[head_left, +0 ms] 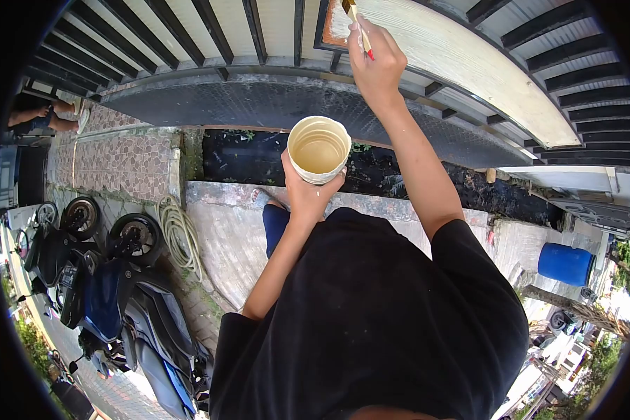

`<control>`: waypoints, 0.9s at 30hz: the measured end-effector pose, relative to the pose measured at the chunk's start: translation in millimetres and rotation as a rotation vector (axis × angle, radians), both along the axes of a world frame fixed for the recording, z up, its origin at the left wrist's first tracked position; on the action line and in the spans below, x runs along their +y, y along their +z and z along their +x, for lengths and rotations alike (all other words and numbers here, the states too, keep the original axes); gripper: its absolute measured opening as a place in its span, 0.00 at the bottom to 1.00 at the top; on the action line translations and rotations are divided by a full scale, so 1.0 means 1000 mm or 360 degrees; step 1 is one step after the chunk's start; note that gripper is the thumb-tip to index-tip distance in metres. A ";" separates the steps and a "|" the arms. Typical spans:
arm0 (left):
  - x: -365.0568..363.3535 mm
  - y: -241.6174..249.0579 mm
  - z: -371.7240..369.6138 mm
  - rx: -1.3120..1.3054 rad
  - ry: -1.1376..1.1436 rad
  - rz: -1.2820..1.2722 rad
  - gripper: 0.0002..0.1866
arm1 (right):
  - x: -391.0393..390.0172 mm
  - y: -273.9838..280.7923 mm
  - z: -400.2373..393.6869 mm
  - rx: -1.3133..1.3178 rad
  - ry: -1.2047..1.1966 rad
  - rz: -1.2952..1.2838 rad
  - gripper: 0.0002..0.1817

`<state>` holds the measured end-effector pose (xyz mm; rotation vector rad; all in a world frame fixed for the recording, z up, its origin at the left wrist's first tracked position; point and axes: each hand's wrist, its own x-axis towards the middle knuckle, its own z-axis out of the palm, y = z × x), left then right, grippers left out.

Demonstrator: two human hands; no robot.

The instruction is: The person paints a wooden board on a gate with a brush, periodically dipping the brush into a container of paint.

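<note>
Overhead, a round cream paint bucket (pixel 319 149) is gripped from below by the left hand (pixel 303 187), fingers wrapped around its base. A thin brush (pixel 358 24) is pinched by the right hand (pixel 375 59) against a pale wooden board (pixel 469 63) leaned on a black barred gate (pixel 189 28). Parked motorcycles (pixel 112 280), a coiled hose (pixel 180 234) and a blue barrel (pixel 565 263) are seen on rough concrete paving (pixel 224 245).

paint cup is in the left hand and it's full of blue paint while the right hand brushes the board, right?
Not quite: the paint cup in the left hand holds cream paint, not blue, as the head view shows. The right hand does hold the brush at the board.
</note>
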<state>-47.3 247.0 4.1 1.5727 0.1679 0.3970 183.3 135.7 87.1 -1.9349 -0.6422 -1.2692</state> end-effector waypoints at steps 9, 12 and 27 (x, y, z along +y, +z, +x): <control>-0.001 0.001 0.000 0.0010 -0.0045 -0.0074 0.38 | 0.002 -0.008 0.004 0.0015 -0.0025 -0.0060 0.13; 0.001 -0.005 0.001 0.0052 -0.0061 -0.0002 0.46 | 0.000 -0.012 0.000 0.0083 -0.0021 -0.0087 0.13; -0.002 -0.006 0.006 0.0044 -0.0091 -0.0007 0.48 | -0.001 0.002 0.010 -0.0152 0.0025 -0.0105 0.15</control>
